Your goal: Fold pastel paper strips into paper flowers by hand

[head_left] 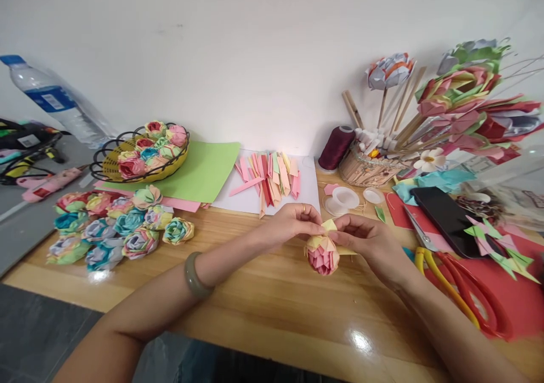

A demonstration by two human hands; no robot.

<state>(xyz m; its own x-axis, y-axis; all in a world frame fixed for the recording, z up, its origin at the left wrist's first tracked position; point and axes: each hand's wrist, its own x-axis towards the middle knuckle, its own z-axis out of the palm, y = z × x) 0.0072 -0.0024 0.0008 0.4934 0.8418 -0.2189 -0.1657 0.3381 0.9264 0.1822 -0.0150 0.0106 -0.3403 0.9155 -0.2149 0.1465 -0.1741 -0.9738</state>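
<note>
A pink and yellow folded-paper flower [323, 254] hangs with its pink petals downward, just above the wooden table. My left hand [296, 223] pinches its yellow upper part between thumb and fingers. From the other side, my right hand [361, 234] closes its thumb and forefinger on the same yellow paper. A thin yellow strip shows beneath the right fingers. Behind the hands, several folded paper strips [272, 179] in pink, red, peach and green lie on a white sheet [309, 187].
Several finished paper flowers [140, 241] sit at left, near a yellow basket [108, 165] of more flowers. At right are a thread spool [336, 148], a phone [444, 221], small scissors [420, 230] and red-and-yellow-handled scissors [471, 292]. Paper flowers on sticks [390, 72] stand behind.
</note>
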